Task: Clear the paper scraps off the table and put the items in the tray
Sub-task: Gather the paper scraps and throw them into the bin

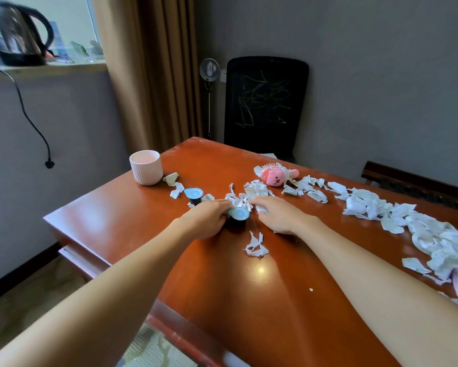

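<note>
Grasping a small dark pot (pixel 239 213) with a pale blue lid in the left grip (pixel 209 219), fingers curled round its side, down on the red-brown surface (pixel 222 287). Pressing just beside that pot with the right grip (pixel 282 217), released and palm down, straight fingers laid over a heap of paper scraps (pixel 239 201) bunched just beyond both grips. Lying just nearer than the right grip, a small cluster of scraps (pixel 256 246). Standing just beyond the left grip, a second blue-lidded pot (pixel 193 194); farther out that way, a pink ribbed cup (pixel 145 168). Resting beyond the right grip, a pink plush toy (pixel 274 177) among more torn paper. Trailing well off to the right of the right grip, a long band of scraps (pixel 381 210) toward the near right edge of the surface.
</note>
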Demonstrator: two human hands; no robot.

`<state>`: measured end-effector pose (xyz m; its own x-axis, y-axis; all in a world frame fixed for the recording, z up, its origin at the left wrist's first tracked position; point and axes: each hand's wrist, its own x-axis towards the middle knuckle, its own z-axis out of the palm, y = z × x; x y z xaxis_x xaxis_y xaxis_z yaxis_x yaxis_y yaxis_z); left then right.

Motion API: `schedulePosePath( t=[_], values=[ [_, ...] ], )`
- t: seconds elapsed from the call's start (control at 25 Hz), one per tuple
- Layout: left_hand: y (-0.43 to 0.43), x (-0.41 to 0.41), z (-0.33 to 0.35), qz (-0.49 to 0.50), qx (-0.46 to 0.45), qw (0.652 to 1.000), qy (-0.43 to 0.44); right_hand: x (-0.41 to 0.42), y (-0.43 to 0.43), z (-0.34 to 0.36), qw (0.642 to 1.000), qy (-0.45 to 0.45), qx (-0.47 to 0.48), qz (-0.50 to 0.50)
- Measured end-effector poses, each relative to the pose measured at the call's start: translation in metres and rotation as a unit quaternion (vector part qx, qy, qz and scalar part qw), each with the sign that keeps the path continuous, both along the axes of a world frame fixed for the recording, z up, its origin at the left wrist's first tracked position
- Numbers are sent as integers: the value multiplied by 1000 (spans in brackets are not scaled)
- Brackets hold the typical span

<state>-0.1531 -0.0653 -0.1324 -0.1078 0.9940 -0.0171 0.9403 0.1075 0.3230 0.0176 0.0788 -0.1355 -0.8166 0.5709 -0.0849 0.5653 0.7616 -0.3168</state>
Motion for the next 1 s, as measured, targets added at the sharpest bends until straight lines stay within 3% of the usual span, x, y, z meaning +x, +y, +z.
schedulePosePath(
  t=[0.32,0.72,0.88,1.0],
  values=[
    [-36,14,-16,28,82,995,-56,32,-35,-7,999,33,-11,-6],
    [-56,12,-33,58,192,977,78,27,-31,-2,988,130,73,-28],
    [-54,10,-40,95,190,974,85,15,-16,-6,995,70,73,-18],
    [-52,8,-42,85,164,981,57,12,-10,-12,999,29,22,-13]
  ],
)
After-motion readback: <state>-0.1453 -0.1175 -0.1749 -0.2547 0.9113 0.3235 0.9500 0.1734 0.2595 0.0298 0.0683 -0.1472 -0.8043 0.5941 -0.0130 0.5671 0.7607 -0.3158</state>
